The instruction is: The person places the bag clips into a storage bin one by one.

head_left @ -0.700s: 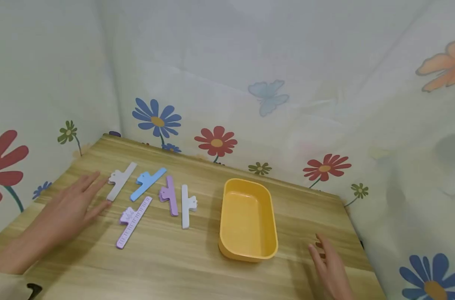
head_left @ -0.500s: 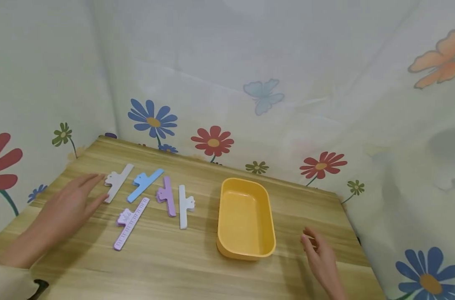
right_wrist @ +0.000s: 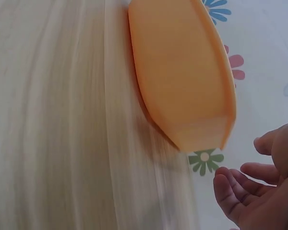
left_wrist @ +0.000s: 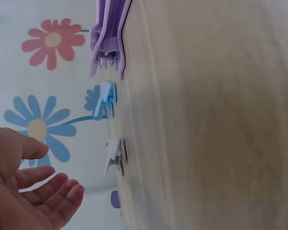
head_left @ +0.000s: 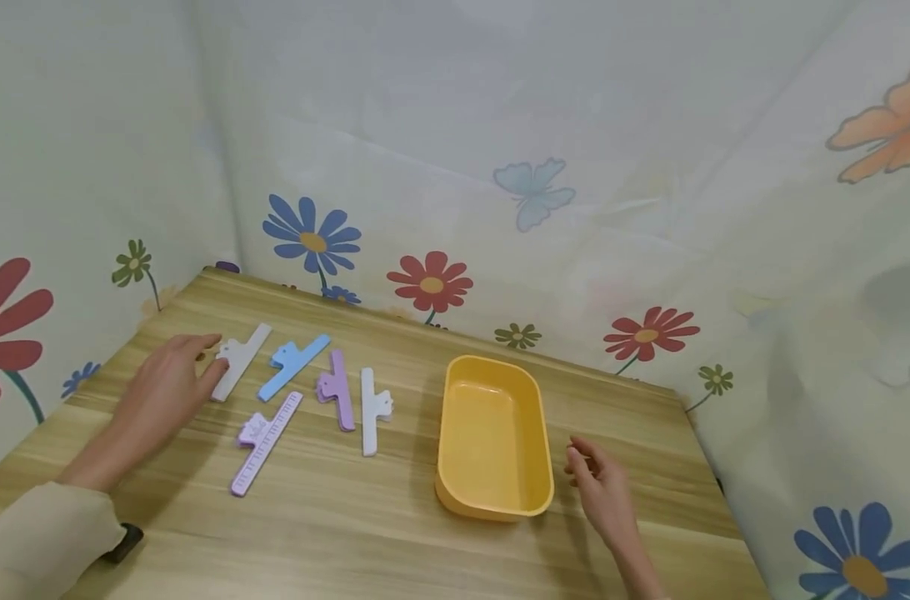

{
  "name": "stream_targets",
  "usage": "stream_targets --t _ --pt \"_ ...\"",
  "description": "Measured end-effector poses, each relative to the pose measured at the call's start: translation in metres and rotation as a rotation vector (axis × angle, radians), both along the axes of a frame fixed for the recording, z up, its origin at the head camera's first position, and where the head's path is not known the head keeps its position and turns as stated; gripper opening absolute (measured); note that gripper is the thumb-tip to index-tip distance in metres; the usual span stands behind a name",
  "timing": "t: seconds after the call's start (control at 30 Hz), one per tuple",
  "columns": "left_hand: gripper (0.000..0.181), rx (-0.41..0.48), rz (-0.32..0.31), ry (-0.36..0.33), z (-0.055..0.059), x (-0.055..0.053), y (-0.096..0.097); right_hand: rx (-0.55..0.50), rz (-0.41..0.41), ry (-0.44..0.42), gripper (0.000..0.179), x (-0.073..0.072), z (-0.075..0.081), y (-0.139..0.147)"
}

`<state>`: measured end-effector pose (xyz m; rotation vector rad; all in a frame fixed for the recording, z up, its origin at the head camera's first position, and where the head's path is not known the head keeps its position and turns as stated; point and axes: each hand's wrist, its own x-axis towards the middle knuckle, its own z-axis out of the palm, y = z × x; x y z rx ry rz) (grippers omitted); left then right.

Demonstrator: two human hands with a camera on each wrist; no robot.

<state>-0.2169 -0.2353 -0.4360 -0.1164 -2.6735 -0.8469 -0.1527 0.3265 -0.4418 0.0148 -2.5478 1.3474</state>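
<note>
My left hand (head_left: 164, 382) hovers by the far-left grey-white clip (head_left: 242, 363), fingers bent and thumb apart from them. In the left wrist view a gap shows between its fingers and that clip (left_wrist: 116, 156). To the right lie a blue clip (head_left: 294, 367), a purple clip (head_left: 341, 392) and a white clip (head_left: 368, 412). Nearer the front is a lilac clip with ruler-like marks (head_left: 266, 444). Just right of the yellow bin (head_left: 455, 497), my right hand (head_left: 603, 492) hangs with loosely curled fingers, holding nothing and not touching the bin.
Everything lies on a wood-grain table (head_left: 335, 533). Behind it and at both sides hangs a pale sheet (head_left: 425, 125) printed with flowers and butterflies. A small dark purple object (head_left: 227, 267) sits at the table's back left corner.
My left hand has moved a little right and its spread fingers have bent beside the grey-white clip. My right hand has moved left and away from me, closer to the bin.
</note>
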Motion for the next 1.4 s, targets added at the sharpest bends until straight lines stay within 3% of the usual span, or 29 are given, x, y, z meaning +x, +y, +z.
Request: stream_targets --t 0.43,0.8,1.17,1.4 --pt "0.048 0.048 0.055 -0.073 -0.005 -0.030 -0.009 -0.105 -0.067 -0.087 0.036 -0.013 -0.005 -0.023" --pt "0.046 0.041 0.082 -0.143 -0.009 -0.049 -0.008 -0.140 -0.086 -0.104 0.033 -0.012 -0.008 -0.030" --pt "0.051 0.040 0.087 -0.256 -0.014 -0.058 -0.008 -0.148 -0.107 -0.107 0.030 -0.013 -0.011 -0.035" --pt "0.049 0.025 0.084 -0.252 -0.014 -0.060 -0.008 -0.138 -0.119 -0.110 0.029 -0.014 -0.013 -0.036"
